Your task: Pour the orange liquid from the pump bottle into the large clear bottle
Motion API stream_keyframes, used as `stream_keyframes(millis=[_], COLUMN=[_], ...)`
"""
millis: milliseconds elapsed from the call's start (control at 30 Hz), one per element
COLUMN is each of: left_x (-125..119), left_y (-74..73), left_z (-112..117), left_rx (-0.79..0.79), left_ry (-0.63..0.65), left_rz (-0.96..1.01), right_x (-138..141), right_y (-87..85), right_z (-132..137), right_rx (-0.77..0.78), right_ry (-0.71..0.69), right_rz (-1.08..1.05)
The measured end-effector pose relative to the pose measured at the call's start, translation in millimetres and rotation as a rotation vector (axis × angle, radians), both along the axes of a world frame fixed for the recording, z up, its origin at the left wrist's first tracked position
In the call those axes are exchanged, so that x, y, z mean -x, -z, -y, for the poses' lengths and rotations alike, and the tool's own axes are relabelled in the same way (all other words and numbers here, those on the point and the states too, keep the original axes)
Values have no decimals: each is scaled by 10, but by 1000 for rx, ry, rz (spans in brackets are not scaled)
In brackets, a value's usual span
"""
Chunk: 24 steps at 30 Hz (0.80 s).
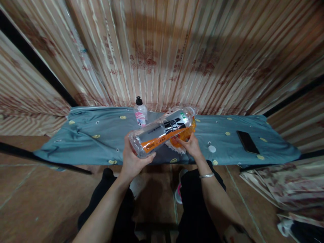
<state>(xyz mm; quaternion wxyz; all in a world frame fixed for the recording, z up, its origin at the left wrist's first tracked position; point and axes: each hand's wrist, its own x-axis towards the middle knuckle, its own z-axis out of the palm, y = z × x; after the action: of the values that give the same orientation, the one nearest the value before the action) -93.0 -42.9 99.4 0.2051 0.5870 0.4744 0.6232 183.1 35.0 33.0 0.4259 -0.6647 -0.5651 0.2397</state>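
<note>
My left hand [133, 158] is closed round the near end of a large clear plastic bottle [162, 130] with a silver, black and orange label. The bottle lies tilted, almost on its side, above the blue-grey cloth-covered table [96, 135]. My right hand [189, 145] is closed on an orange cloth [186, 135] with a white fringe, pressed against the underside of the bottle's far end. A silver bracelet sits on my right wrist.
A small clear bottle with a black cap and pink label [140, 113] stands at the table's back. A white bottle cap [212, 149] and a dark phone [247, 141] lie on the right side. Curtains hang behind. Folded fabric [278, 189] lies on the floor at right.
</note>
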Motion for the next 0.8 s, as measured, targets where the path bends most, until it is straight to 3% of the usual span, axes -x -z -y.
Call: stream_keyframes(millis=[800], left_x=[7], left_y=[16], left_z=[11], left_rx=[-44], left_ry=[-28], left_rz=[-37], right_x=[0], right_y=[38], right_z=[-6], right_rx=[-20], right_ry=[10], right_rz=[-9])
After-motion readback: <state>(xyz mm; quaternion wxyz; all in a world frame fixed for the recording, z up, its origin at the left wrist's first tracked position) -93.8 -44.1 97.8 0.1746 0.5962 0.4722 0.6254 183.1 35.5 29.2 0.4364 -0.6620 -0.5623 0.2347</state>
